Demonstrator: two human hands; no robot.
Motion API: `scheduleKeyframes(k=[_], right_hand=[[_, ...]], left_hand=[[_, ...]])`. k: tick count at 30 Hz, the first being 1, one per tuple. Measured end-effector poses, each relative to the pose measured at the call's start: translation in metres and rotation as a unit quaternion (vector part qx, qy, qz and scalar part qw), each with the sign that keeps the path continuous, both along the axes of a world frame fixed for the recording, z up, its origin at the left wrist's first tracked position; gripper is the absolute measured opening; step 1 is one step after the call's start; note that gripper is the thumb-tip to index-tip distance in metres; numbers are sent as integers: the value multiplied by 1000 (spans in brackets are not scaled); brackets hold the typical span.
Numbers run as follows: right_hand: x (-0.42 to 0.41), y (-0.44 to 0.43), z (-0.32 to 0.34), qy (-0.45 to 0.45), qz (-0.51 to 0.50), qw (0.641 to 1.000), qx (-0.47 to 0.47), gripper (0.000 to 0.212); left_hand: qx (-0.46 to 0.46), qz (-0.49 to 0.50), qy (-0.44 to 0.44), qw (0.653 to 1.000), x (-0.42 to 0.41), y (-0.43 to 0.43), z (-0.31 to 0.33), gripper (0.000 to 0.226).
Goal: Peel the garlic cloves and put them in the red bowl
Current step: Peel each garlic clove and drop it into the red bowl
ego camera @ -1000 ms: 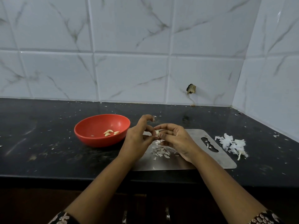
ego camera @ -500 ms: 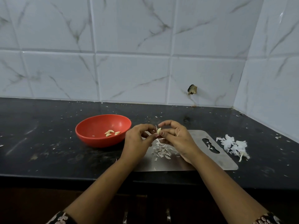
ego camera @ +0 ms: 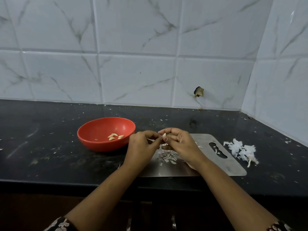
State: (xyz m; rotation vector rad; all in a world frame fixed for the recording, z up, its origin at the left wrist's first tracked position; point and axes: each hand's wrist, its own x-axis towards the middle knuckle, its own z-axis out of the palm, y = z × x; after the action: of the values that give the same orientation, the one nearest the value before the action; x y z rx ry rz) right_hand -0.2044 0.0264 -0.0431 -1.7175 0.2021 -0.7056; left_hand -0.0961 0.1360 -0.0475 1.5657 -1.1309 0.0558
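Mostly hidden: small pale garlic clove [ego camera: 164, 134] pinched in my right hand [ego camera: 181, 145] fingers; left hand [ego camera: 141, 145] fingers curled alongside, hold unclear.

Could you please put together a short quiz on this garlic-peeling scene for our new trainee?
1. Multiple choice: what lies in the red bowl? A) a knife B) peeled cloves C) water
2. True or false: the left hand and right hand are both empty.
3. Fill in: the heap of white skins lies on the counter to the ____ of the steel board.
Key: 1 B, the peeled cloves. 2 False: together they pinch a garlic clove above the steel board. 3 right.
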Motion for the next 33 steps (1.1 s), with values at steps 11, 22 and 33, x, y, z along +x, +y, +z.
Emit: scheduleKeyframes(k=[11,22,33], right_hand=[[0,0,1,-25,13,999,17,23],[-2,3,3,-21,-2,1000,19,18],[-4,3,10,-72,17,991,115,15]], left_hand=[[-9,17,-50,999,-4,3,1,9],[-37,-27,6,999,-1,3,2,15],[-77,-111,136,982,1,1,3,18]])
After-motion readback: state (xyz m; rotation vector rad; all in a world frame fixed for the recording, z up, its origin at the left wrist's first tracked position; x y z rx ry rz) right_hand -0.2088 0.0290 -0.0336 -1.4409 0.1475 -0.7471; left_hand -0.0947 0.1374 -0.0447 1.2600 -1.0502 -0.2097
